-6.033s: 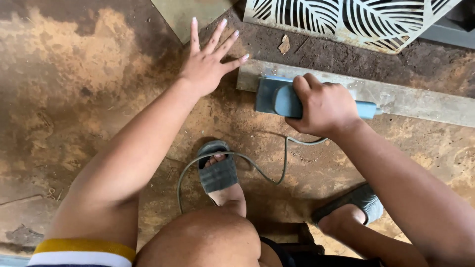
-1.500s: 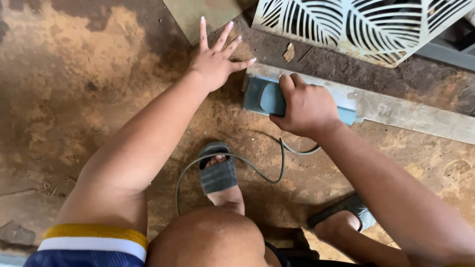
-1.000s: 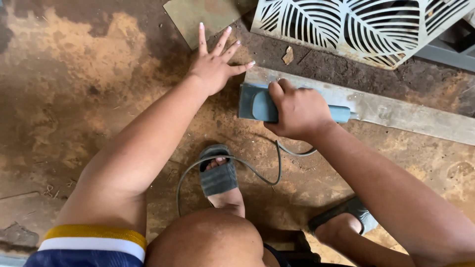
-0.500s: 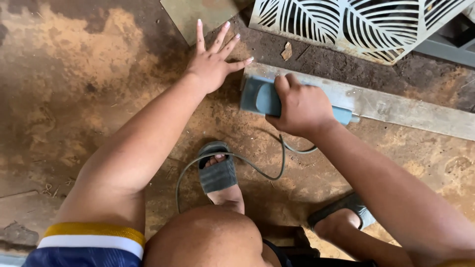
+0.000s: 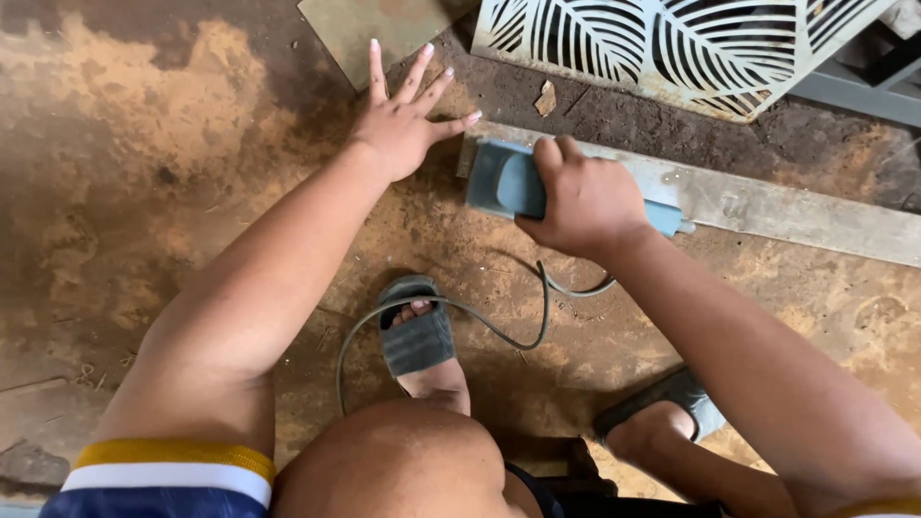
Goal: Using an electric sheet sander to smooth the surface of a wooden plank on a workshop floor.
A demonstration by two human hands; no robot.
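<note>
Soft, even daylight, prob. diffuse from above; no hard-edged shadows anywhere. Floor well lit, rust-orange patches reading clearly. Faint soft shadow under left forearm and beside the cable, darker pool under the knees at bottom centre. Mild sheen on skin of both arms, no blown highlights. White cut-out panel is brightest area, near clipping but pattern still legible. Metal strip shows dull reflection, no glare. Focus sharp across centre; right hand and left hand crisp, no motion blur. Knee and shirt hem at bottom edge slightly soft, v. close to lens. Wide-angle stretch at corners, arms look enlarged.
</note>
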